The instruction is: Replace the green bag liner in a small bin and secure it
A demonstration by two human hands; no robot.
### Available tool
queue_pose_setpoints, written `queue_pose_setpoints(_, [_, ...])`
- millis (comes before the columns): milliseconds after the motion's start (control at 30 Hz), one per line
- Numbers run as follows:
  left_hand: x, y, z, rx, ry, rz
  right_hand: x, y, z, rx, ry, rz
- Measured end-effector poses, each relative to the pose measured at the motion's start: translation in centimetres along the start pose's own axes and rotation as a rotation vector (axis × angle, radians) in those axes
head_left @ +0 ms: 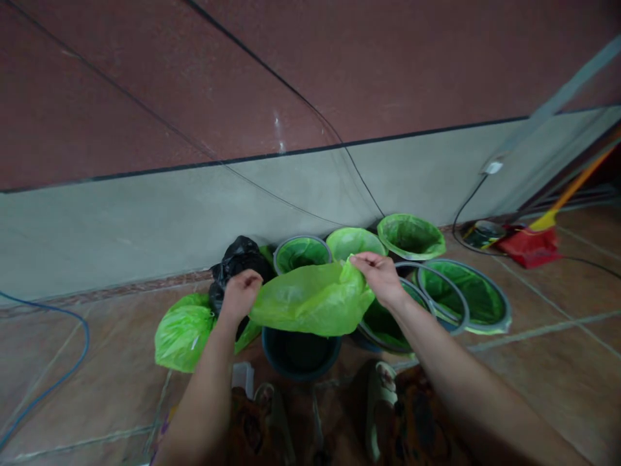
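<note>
Both hands hold a bright green plastic bag (310, 299) stretched between them. My left hand (240, 292) grips its left edge and my right hand (381, 277) pinches its upper right edge. The bag hangs just above a dark unlined bin (299, 355) on the tiled floor. Behind it stand several bins lined with green bags, such as a grey-rimmed one (301, 252) and a larger one (463, 294) at the right. A black bag (239, 259) lies behind my left hand, and a filled green bag (183, 331) rests on the floor at the left.
A grey and maroon wall runs behind the bins, with cables and a socket (493, 167) on it. A red dustpan (530, 247) and a broom with an orange handle (579, 181) sit at the right. A blue hose (72, 323) curves at the left. My sandalled feet (383, 395) stand below.
</note>
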State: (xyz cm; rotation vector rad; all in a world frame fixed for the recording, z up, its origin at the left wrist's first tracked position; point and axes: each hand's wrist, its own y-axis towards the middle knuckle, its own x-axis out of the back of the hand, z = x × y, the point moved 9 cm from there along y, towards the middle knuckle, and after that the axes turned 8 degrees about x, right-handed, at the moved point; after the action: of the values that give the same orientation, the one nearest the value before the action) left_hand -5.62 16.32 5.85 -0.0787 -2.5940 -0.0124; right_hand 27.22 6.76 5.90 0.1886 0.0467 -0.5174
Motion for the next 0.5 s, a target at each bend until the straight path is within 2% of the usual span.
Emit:
queue_pose_setpoints(67, [-4.5,-1.7,1.4,-0.035,0.407,0.281,-1.0,-0.3,-0.5,-0.002,-0.074,0.057])
queue_pose_setpoints(133, [-8.0,-3.9,4.4,0.021,0.643,0.487,-2.0,-0.7,-1.3,-0.014,-0.152,0.142])
queue_pose_setpoints(233, [-10.7,-5.9,8.0,0.115,0.681,0.543,-3.9,-1.9,-2.3,0.014,-0.285,0.300])
queue_pose_setpoints(300, [-11.9,-6.3,9.4,0.152,0.648,0.549,-5.2,-3.1,-2.9,0.053,-0.373,0.392])
queue_pose_setpoints(400, [-12.7,-5.6,9.7,0.139,0.561,0.528,-6.8,-4.9,-4.1,0.071,-0.515,0.497])
queue_pose_setpoints(500, [-12.8,-4.2,8.4,0.079,0.410,0.462,-8.0,-6.7,-5.0,0.074,-0.640,0.568])
